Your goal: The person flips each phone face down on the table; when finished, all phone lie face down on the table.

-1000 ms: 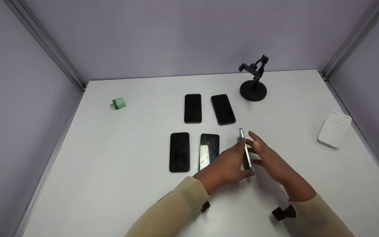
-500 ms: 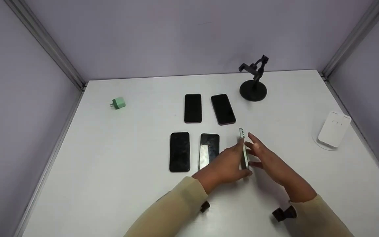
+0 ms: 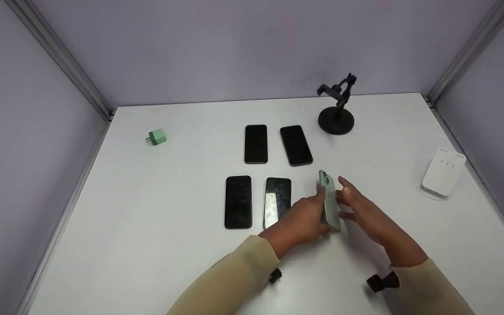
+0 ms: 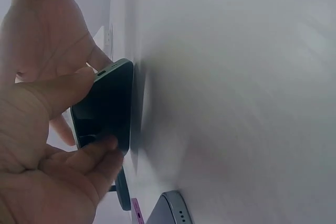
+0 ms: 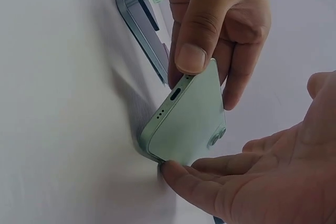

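The pale green slab-shaped smartphone [image 3: 330, 202] stands tilted on its long edge on the white table [image 3: 155, 210], just right of four black-screened phones [image 3: 257, 144] lying flat in two rows. The left hand [image 3: 304, 218] pinches it, thumb on its end, fingers on the screen side. The right hand [image 3: 363, 210], fingers straight, touches its lower edge. Judged step: turning the phone over; next, easing it flat without slipping.

One head view from above, two wrist views at close range

The head camera looks forward and down over the whole bench [image 3: 155, 227]; both wrist cameras sit low, almost against the green phone [image 3: 330, 203], which all three views share at lower centre of the head frame.
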The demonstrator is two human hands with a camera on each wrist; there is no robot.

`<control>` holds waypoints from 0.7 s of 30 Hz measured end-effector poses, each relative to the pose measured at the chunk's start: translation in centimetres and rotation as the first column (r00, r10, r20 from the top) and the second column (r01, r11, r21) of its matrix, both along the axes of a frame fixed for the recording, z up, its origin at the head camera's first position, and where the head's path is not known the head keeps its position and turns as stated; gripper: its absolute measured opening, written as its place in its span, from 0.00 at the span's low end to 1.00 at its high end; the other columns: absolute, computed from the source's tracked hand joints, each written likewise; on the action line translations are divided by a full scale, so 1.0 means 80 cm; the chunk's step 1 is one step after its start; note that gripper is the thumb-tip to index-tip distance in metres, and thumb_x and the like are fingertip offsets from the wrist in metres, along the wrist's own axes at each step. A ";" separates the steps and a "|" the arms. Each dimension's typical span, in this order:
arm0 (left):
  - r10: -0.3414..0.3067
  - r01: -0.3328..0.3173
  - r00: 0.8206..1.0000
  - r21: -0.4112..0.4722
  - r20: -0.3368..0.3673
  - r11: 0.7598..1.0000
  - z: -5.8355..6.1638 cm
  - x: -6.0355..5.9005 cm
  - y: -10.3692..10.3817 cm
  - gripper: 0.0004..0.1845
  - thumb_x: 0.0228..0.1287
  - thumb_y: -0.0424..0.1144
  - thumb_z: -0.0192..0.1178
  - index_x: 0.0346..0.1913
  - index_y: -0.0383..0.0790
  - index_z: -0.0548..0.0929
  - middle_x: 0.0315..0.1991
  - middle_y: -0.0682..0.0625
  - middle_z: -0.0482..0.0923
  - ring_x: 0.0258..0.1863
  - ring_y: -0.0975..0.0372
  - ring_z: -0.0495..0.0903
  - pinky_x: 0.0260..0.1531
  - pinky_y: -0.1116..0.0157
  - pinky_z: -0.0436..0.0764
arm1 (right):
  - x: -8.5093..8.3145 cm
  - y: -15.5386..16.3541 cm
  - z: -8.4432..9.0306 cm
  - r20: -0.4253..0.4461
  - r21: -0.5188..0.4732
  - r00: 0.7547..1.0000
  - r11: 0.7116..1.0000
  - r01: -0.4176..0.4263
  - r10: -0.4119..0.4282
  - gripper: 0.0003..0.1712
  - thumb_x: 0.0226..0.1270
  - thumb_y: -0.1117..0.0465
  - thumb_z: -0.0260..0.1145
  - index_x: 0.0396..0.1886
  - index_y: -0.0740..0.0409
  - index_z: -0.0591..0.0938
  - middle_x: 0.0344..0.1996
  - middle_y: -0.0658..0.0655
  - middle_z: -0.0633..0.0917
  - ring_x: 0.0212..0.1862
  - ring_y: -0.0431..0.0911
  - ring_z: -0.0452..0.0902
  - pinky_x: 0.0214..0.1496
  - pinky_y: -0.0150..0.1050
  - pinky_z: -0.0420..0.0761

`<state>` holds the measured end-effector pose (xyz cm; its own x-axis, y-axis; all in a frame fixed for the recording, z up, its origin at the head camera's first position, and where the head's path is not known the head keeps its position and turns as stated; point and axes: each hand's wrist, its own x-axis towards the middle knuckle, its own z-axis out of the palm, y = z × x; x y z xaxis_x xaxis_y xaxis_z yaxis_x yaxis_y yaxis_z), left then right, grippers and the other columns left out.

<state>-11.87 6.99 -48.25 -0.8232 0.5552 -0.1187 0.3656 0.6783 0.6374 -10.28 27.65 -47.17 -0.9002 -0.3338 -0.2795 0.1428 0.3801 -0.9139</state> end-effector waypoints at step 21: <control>-0.034 -0.010 0.985 -0.256 -0.170 0.967 -0.009 -0.008 0.005 0.55 0.65 0.65 0.76 0.85 0.40 0.66 0.81 0.50 0.72 0.86 0.61 0.62 0.87 0.44 0.54 | 0.011 0.027 -0.035 -0.273 0.350 0.954 0.936 -0.019 0.122 0.54 0.64 0.61 0.84 0.86 0.58 0.67 0.85 0.70 0.63 0.68 0.68 0.83 0.65 0.56 0.86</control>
<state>-12.52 7.40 -48.94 -0.8370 0.5349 -0.1153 0.4631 0.8048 0.3713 -9.39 29.78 -49.94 -0.9361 -0.3301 -0.1213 -0.1438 0.6741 -0.7246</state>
